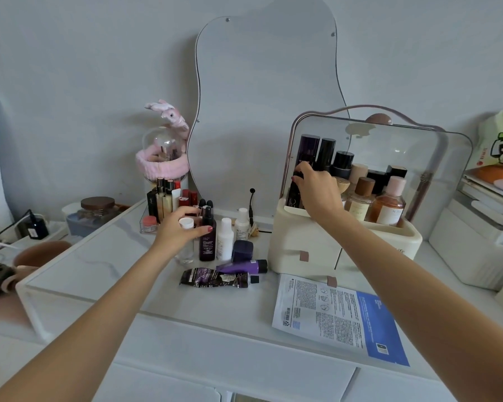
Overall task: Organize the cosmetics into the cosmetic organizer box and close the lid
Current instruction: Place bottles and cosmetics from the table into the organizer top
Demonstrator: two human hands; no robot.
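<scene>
Toward the back-left part of the surface [105, 256] the left hand [180, 227] is closed around a clear bottle with a white cap [186, 239], which stands at the left end of a tight row: a dark spray bottle [207, 236] touching it on the right, then 2 small white bottles [225, 242], with a dark jar [243, 250] and 2 purple tubes [218, 278] lying in front. Lifting the clear bottle at a slant could, in my judgement, tip the spray bottle into its neighbours; a straight lift looks safer. Right of that row stands the cosmetic organizer box [346, 242], its clear lid [404, 140] raised. The right hand [317, 187] is clamped on a black bottle [295, 192] at the left end of the open top compartment, which already holds a crowd of tall bottles. Little room is left there, so pushing it down could jostle the others, and a tall cap might stop the lid from shutting. A blue and white sachet [340, 317] lies flat near the front-right edge. The front-left of the surface is open for moving things across.
</scene>
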